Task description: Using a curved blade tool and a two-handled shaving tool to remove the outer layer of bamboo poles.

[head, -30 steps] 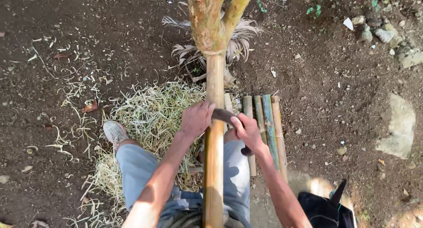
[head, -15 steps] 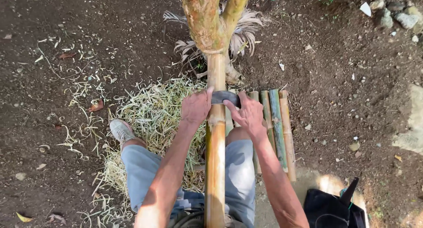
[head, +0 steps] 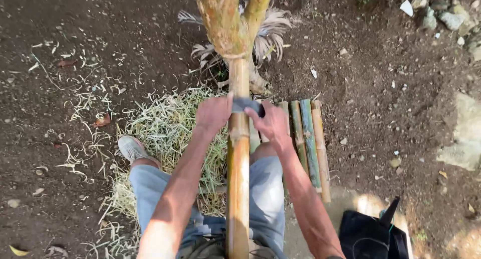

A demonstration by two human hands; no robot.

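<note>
One long bamboo pole [head: 238, 189] runs up the middle of the view, lying between the person's knees and pointing away toward a rough, mossy stump [head: 228, 18] with dry fronds at its foot. Across the pole sits one dark blade [head: 246, 104], held at both ends. The left hand [head: 214, 112] is closed over the blade's left end, knuckles up, just beside the pole; the right hand [head: 273, 123] is wrapped round the right end, fingers curled down (how much of the tool is handle and how much is blade cannot be made out). Both forearms reach forward, nearly straight, meeting at the pole.

To the right of the pole lie split bamboo slats [head: 309, 144], side by side on the dirt; three show clearly, a fourth is partly behind the right hand. One heap of pale shavings [head: 168, 134] spreads on the left, with one grey shoe [head: 131, 148] resting in it. One black bag [head: 373, 234] sits at the lower right.
</note>
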